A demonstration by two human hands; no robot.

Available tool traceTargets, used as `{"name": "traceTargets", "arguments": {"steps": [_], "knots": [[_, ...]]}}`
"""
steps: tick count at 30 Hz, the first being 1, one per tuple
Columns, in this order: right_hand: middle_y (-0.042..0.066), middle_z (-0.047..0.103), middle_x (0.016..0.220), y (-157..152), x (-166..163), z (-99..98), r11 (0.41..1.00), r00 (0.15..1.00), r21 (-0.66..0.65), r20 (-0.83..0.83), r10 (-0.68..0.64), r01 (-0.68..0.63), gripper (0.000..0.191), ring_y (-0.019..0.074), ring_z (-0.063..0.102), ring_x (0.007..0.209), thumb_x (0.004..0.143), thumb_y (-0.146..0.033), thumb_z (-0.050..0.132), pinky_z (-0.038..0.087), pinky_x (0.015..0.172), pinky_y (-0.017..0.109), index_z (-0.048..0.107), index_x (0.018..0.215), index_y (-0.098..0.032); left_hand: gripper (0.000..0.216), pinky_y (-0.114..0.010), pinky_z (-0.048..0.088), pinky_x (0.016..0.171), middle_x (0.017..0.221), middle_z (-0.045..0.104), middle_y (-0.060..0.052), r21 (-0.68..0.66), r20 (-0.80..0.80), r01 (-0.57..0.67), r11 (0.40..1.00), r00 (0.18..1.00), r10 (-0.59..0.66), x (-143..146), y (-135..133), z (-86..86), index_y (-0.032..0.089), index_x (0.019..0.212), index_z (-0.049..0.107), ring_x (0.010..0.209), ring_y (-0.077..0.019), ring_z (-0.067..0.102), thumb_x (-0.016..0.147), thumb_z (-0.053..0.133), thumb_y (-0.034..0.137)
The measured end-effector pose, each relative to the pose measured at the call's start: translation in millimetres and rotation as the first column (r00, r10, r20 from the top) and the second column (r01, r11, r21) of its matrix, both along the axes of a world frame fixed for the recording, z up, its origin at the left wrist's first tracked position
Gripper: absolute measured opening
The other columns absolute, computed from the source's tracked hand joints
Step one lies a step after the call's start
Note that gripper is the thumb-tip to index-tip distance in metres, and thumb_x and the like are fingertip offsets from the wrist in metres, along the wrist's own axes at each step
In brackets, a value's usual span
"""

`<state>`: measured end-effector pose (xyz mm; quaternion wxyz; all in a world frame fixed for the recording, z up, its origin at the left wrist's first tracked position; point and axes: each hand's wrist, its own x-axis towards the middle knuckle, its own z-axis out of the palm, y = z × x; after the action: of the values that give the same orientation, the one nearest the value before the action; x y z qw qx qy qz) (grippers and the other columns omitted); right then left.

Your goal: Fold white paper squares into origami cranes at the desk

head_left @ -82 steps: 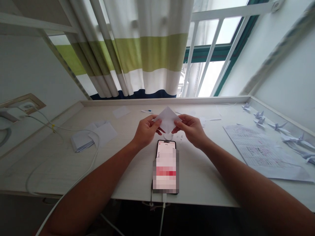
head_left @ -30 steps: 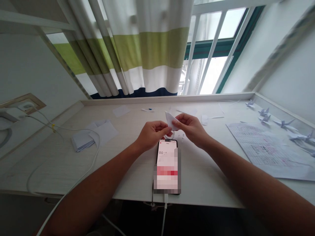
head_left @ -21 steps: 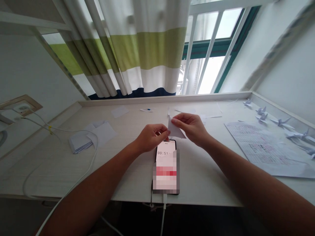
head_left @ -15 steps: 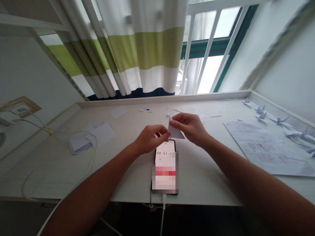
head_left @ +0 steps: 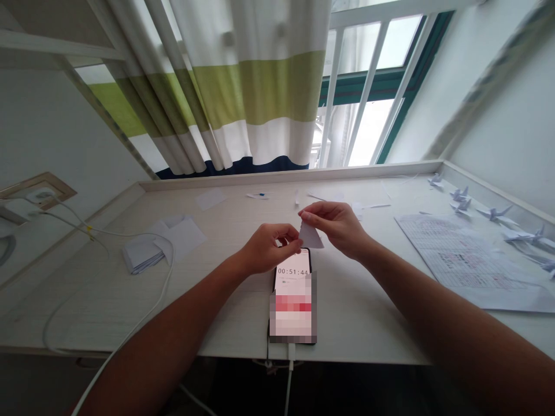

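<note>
A small white paper (head_left: 310,236), folded into a triangle, is held just above the desk between both hands. My left hand (head_left: 265,248) pinches its lower left edge with fingers curled. My right hand (head_left: 337,226) pinches its top corner between thumb and forefinger. Directly below the hands a phone (head_left: 293,297) lies flat on the desk (head_left: 217,289), its screen lit with a running timer and a cable plugged into its near end.
A stack of white paper squares (head_left: 158,245) lies at the left under a white cable (head_left: 143,312). A large printed sheet (head_left: 468,260) lies at the right, with several folded paper cranes (head_left: 494,215) along the right wall. Paper scraps litter the desk's far edge by the curtain.
The paper was an open diamond held by two corners; it has been folded into a smaller triangle and lowered closer to the phone. Both hands kept hold of it.
</note>
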<state>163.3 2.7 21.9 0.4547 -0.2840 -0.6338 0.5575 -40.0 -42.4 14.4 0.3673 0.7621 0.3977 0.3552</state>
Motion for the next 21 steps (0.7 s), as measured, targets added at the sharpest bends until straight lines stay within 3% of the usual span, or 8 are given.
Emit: {"name": "traceTargets", "arguments": {"steps": [11, 17, 21], "knots": [[0.003, 0.071, 0.078, -4.3, -1.3, 3.6, 0.993, 0.994, 0.06, -0.038, -0.099, 0.101, 0.026, 0.0162, 0.06, 0.07, 0.077, -0.047, 0.089, 0.05, 0.062, 0.031, 0.08, 0.08, -0.023, 0.017, -0.032, 0.056, 0.073, 0.083, 0.079, -0.009, -0.074, 0.042, 0.001, 0.997, 0.999, 0.002, -1.0, -0.9, 2.2, 0.015, 0.09, 0.074, 0.077, -0.0188, 0.073, 0.092, 0.07, 0.032], [0.006, 0.072, 0.079, -1.7, 0.5, 0.6, 0.999, 0.995, 0.038, 0.099, -0.032, 0.029, 0.047, 0.018, 0.064, 0.071, 0.086, -0.064, 0.074, 0.051, 0.063, 0.032, 0.08, 0.09, -0.018, 0.016, -0.029, 0.054, 0.069, 0.081, 0.079, -0.008, -0.117, 0.052, -0.004, 0.993, 0.999, 0.01, -1.8, 1.5, -2.1, 0.014, 0.09, 0.073, 0.073, -0.0164, 0.071, 0.091, 0.069, 0.029], [0.006, 0.073, 0.08, -3.9, 0.4, 1.0, 0.992, 0.987, 0.099, 0.132, -0.091, 0.078, 0.041, 0.0181, 0.064, 0.07, 0.083, -0.059, 0.079, 0.049, 0.059, 0.031, 0.08, 0.09, -0.018, 0.015, -0.028, 0.053, 0.068, 0.079, 0.078, -0.008, -0.12, 0.05, -0.003, 0.993, 0.999, 0.009, -1.2, 0.6, -1.8, 0.013, 0.088, 0.073, 0.071, -0.0155, 0.069, 0.09, 0.069, 0.027]]}}
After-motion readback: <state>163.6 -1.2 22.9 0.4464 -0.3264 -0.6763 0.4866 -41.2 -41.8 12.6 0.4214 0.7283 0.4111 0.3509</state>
